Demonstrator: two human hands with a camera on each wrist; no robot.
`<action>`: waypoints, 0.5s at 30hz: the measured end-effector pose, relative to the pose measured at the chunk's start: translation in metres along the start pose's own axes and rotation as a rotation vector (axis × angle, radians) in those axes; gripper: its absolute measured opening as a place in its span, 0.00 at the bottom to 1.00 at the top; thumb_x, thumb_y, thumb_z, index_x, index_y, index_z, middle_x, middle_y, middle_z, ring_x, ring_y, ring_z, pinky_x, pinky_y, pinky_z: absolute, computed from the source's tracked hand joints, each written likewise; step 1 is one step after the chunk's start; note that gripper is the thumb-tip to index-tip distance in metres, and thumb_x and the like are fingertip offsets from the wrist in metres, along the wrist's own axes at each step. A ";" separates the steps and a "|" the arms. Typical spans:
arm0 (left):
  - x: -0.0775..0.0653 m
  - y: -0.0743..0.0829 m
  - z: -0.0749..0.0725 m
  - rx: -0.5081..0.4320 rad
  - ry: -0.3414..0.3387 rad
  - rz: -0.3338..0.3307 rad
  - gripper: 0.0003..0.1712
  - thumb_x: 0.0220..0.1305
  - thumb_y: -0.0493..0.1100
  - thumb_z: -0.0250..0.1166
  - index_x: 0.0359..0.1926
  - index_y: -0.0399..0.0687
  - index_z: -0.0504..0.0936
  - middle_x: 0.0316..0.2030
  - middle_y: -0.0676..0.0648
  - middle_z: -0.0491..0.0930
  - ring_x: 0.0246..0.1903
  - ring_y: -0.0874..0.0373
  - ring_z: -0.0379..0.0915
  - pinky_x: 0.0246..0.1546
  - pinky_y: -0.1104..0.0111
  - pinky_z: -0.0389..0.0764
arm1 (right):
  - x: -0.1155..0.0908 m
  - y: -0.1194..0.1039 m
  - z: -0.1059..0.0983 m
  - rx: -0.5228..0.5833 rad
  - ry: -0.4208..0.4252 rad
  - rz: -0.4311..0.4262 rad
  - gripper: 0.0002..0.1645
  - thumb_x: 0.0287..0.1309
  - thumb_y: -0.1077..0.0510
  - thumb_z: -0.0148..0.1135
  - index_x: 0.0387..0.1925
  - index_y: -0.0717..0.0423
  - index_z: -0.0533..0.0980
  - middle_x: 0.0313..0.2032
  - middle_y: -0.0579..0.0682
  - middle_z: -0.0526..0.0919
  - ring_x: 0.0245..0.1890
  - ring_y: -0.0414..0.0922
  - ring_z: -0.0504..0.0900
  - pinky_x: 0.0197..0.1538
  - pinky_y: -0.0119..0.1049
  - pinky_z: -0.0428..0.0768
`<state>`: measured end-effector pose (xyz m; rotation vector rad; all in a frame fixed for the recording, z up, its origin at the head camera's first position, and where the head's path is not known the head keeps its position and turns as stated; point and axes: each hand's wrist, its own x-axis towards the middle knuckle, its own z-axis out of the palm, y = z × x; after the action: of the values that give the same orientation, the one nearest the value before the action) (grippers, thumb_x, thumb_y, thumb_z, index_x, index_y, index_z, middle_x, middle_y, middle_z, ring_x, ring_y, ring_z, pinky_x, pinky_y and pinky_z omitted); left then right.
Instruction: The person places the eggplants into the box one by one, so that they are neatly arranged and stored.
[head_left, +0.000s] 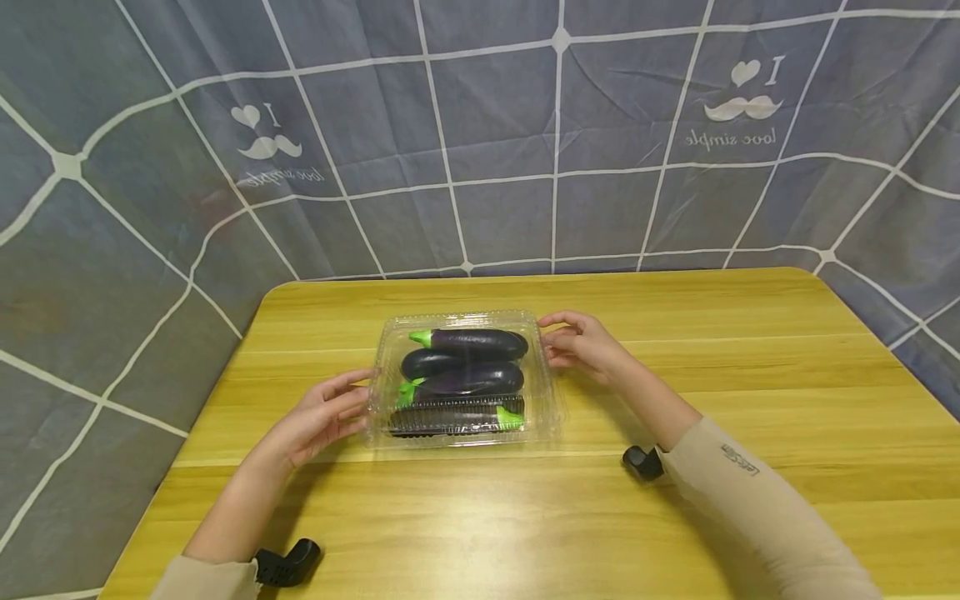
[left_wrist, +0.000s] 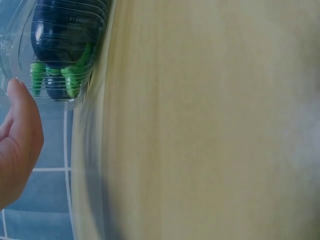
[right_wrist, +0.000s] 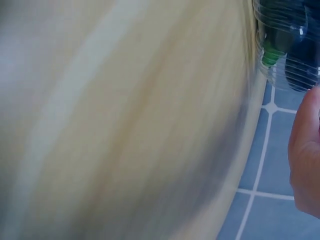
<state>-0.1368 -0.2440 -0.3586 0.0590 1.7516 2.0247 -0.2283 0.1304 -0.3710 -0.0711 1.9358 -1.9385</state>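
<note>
On the table in the head view lies a clear plastic clamshell box (head_left: 553, 421), its lid down. Several dark purple eggplants (head_left: 480, 379) with green caps show through the plastic. My left hand (head_left: 322, 417) is at the left side of the box, its fingertips right at the wall and its fingers loosely bent. At the opposite side is my right hand (head_left: 581, 343), fingers by the upper right wall, relaxed. The left wrist view has the left hand (left_wrist: 22, 140) just below the ribbed box end. In the right wrist view, the right hand (right_wrist: 305, 155) is partly cut off near the ribbed plastic.
The wooden table (head_left: 480, 517) has rounded back corners. A grey curtain (head_left: 495, 142) with white grid lines hangs behind and beside it. A black wrist camera (head_left: 288, 565) sits at the left cuff, another black camera (head_left: 641, 462) at the right cuff.
</note>
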 end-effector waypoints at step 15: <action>0.000 -0.004 -0.002 0.101 0.001 0.064 0.28 0.66 0.35 0.56 0.66 0.53 0.64 0.44 0.47 0.71 0.38 0.63 0.73 0.42 0.71 0.78 | -0.039 -0.001 -0.002 -0.054 -0.166 0.028 0.31 0.62 0.68 0.50 0.66 0.65 0.56 0.37 0.51 0.76 0.32 0.43 0.79 0.37 0.37 0.81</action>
<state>-0.1356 -0.2454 -0.3625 0.1479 1.8740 1.9795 -0.1928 0.1445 -0.3611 -0.2119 1.8705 -1.8019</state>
